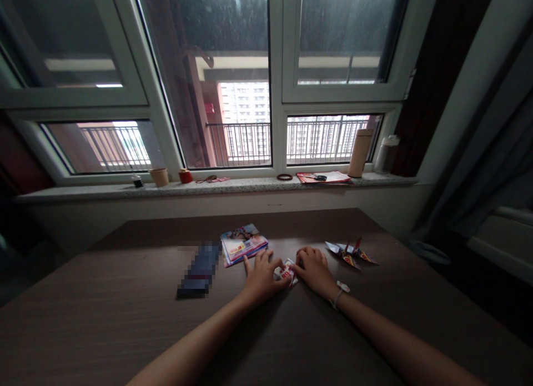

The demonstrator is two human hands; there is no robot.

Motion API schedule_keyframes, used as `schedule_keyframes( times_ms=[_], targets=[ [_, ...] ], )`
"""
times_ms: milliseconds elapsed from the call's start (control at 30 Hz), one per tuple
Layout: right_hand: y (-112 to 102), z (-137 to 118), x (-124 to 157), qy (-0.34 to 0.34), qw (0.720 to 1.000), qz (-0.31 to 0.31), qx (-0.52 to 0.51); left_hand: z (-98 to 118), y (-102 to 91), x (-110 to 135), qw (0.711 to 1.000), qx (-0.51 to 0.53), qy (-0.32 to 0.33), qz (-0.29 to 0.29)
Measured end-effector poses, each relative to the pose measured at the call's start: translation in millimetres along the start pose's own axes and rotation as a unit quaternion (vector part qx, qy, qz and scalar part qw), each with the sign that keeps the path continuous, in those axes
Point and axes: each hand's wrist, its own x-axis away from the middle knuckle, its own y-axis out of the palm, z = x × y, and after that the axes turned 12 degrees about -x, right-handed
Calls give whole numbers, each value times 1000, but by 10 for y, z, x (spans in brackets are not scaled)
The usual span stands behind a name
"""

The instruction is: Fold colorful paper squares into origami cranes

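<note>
A small folded piece of printed paper (pixel 285 272), white with red characters, lies on the brown table between my two hands. My left hand (pixel 261 274) has its thumb and fingers closed on the paper's left side. From the right, my right hand (pixel 315 270) presses on the same paper with its thumb, its other fingers curled; a light bracelet circles that wrist. Folded paper cranes (pixel 352 254) with printed wings sit just right of my right hand. Beyond my left hand is a stack of colourful printed sheets (pixel 244 244).
A dark, pixelated flat object (pixel 200 270) lies on the table (pixel 104 297) left of the stack. On the stone windowsill (pixel 241 187) stand a paper cup (pixel 159 177), a red spool-like item (pixel 185 176), a ring (pixel 285 177), papers with scissors (pixel 320 178), and two bottles (pixel 360 153).
</note>
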Motion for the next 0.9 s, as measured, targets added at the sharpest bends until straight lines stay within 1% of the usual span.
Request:
schedule_keyframes(
  times_ms=[233, 633, 900],
  targets=[
    [-40, -34, 6, -5, 1000, -1, -14, 3, 8, 1, 1000, 4, 7, 14],
    [-47, -34, -1, -4, 1000, 6, -19, -8, 16, -13, 1000, 12, 4, -3],
    [-51, -31, 1, -6, 1000, 6, -18, -13, 52, -15, 1000, 5, 11, 17]
  ],
)
